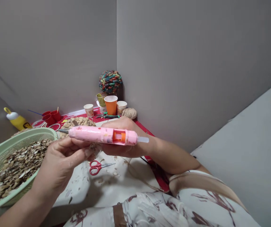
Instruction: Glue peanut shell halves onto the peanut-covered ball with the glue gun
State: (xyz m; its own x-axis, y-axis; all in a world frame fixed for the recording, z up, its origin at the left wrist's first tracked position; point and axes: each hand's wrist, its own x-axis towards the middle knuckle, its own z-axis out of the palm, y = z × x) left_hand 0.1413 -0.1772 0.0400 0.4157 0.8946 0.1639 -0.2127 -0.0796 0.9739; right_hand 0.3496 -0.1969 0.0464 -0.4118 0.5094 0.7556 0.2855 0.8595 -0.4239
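Centrally, the pink glue gun (102,135) lies in the right hand's (123,138) grasp, nozzle toward nine o'clock, just above the left hand (63,154), whose fingertips pinch a small, partly hidden piece (94,150). Red-handled scissors (99,166) rest toward six o'clock.

Dim, even light (soft shadows), mostly sharp.

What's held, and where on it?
Right hand: pink glue gun, from below and behind its body; likely the handle, hidden here. Left hand: small brownish piece at the fingertips; which part, can't tell.
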